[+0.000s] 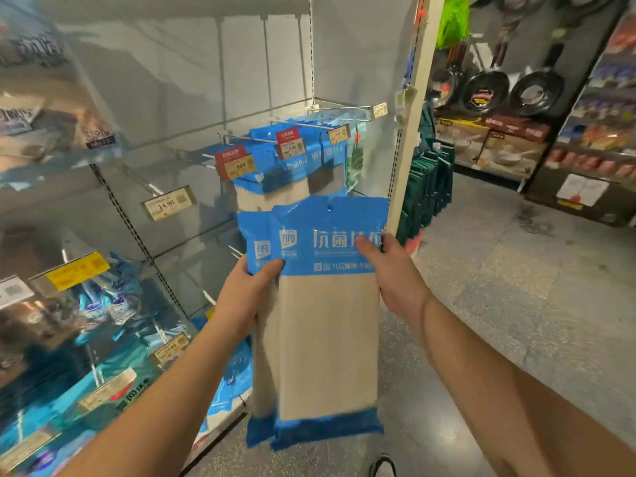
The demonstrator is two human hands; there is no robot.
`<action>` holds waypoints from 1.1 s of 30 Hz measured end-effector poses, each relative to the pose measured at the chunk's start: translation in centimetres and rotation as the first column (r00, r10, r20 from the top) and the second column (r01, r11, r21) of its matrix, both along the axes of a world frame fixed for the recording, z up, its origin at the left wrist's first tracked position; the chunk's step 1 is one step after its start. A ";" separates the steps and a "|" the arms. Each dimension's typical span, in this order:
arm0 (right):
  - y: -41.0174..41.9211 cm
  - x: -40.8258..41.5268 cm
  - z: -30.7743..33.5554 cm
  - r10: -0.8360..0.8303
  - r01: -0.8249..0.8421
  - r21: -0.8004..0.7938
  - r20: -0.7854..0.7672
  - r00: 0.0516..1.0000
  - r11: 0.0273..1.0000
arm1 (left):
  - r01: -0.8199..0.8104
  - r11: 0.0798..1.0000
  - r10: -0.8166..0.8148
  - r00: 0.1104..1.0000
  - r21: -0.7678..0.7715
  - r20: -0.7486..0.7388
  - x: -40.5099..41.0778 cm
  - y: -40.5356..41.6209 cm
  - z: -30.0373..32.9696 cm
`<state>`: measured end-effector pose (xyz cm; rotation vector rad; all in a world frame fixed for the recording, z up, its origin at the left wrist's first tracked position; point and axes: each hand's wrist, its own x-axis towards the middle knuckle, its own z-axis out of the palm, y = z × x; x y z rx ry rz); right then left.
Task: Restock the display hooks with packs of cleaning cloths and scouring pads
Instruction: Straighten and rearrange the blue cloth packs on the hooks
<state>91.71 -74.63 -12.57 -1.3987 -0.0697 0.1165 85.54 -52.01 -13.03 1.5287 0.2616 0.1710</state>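
Head view: both hands hold up 2 packs of cleaning cloths (327, 339) in front of the display rack, one pack overlapping the other. The left hand (247, 297) grips the left edge just below the blue header, thumb on the front. The right hand (395, 273) pinches the right edge of the header, thumb across the print. The front pack's hang hole (329, 208) sits at the top centre, just below the packs already hanging (296, 166) on the middle hooks.

An empty hook (344, 106) with a price tag (380, 110) juts out above and to the right; other bare hooks with tags stand to the left. The left part of the rack is blurred, so what hangs there is hard to read, probably more blue packs.

The step in hand looks like hanging these packs. The next move calls for lifting them, lining the hole up with a hook tip and sliding them on.
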 end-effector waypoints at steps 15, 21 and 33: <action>-0.5 29.1 -2.5 0.187 -0.182 -0.184 0.010 0.982 0.966 | -0.071 0.970 0.120 0.972 0.233 -0.202 12.7 6.1 -2.3; 5.4 32.6 -4.0 0.370 -0.359 -0.213 0.015 0.929 0.909 | 0.197 0.861 -0.066 0.958 0.469 -0.280 14.8 8.1 -0.6; 17.8 35.7 -8.3 0.593 -0.589 -0.146 -0.021 0.805 0.795 | 0.269 0.475 0.001 0.952 0.838 -0.307 21.5 14.3 -0.7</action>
